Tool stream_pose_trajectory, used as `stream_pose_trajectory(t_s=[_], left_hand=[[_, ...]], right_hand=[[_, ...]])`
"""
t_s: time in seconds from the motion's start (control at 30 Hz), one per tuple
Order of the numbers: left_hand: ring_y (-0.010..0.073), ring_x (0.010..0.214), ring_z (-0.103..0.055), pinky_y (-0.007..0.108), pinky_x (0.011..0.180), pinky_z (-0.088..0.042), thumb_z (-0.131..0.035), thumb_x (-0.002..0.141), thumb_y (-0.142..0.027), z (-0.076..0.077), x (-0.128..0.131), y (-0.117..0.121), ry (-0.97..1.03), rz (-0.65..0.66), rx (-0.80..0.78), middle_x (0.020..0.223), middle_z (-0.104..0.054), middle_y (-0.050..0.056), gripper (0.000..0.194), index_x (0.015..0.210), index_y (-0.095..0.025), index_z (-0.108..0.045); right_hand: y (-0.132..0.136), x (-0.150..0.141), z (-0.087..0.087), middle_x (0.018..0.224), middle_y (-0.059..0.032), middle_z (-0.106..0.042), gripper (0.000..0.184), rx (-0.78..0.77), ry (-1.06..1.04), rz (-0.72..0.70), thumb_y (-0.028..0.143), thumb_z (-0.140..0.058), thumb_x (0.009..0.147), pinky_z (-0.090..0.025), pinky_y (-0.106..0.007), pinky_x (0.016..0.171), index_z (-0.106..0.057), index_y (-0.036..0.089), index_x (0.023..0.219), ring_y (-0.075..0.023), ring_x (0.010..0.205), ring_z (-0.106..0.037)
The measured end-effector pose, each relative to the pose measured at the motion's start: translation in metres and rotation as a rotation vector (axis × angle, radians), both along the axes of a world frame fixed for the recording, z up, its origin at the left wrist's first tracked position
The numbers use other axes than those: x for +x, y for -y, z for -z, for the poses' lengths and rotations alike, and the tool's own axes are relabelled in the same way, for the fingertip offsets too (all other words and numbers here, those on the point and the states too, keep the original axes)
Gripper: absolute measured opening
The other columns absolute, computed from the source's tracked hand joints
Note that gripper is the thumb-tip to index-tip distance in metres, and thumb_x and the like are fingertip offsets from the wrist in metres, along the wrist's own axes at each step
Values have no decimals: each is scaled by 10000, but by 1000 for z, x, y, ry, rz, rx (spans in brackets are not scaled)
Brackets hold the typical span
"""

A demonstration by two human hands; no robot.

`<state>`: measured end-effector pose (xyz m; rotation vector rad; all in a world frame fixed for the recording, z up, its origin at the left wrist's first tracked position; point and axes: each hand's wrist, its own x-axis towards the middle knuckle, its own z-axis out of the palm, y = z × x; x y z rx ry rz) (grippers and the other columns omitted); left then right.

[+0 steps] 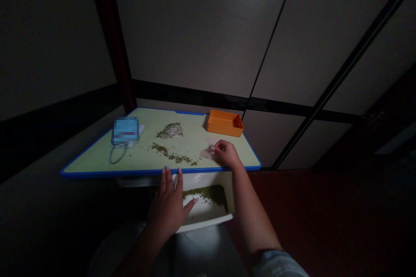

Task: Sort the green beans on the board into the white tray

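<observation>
My right hand (227, 154) on flimsy clear plastic piece (208, 152), right of center on board; can't tell if pinched. Feels light, slippery, best taken by edge. Left hand (167, 207) open, fingers spread, tips at blue-edged board (130, 172) rim, over white drawer (204, 223) of green seeds (204, 194).

A single view is taken by a head-worn camera, close above a pale green, blue-edged tabletop (97, 160), and is directed forward and downward, with a grey panelled wall (201, 30) beyond.
</observation>
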<state>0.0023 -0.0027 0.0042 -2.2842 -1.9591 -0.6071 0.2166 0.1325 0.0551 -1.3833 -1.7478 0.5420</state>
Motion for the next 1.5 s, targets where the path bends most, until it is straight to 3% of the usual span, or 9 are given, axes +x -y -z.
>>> stream_pose_trajectory(t_s=[0.23,0.37,0.57,0.87,1.03,1.5], left_hand=[[404,1423,-39,499,1031,-353,-550,762,-515,-2,1,0,-3,1,-6,1517,-120,318,855,1424,-39,-293],[404,1423,-41,503,1024,-360,-553,761,-505,-1,1,0,4,2,-1,1516,-121,318,847,1421,-39,-299],[393,1426,-50,510,1033,-353,-556,755,-501,0,1,0,22,-1,16,1528,-109,287,848,1425,-52,-294],[395,1426,-42,494,1045,-341,-545,755,-517,0,1,0,23,10,24,1524,-134,294,853,1416,-35,-302],[405,1423,-35,502,1033,-348,-537,765,-515,-1,2,0,15,7,11,1519,-114,315,848,1419,-33,-294],[413,1419,-58,507,1031,-353,-549,753,-512,-3,3,1,26,-2,-15,1515,-151,309,847,1412,-33,-317]], right_hand=[[2,5,1,616,31,-609,84,-47,-85,-77,203,-591,752,-374,-200,581,-558,179,679,-100,580,-527],[-1,5,4,636,26,-622,76,-69,-6,-68,207,-594,758,-372,-200,582,-568,182,691,-102,589,-536],[-2,7,4,698,14,-652,73,-39,206,57,244,-610,785,-348,-205,594,-604,191,736,-107,633,-545],[4,2,-11,835,-24,-701,119,-64,427,264,320,-608,832,-338,-243,662,-644,207,834,-145,752,-595],[5,1,-17,899,-40,-709,129,-109,456,358,315,-573,857,-337,-265,727,-650,215,882,-162,833,-615],[-2,0,-17,921,-81,-711,170,-120,484,441,314,-523,879,-335,-298,750,-643,199,911,-198,864,-626]])
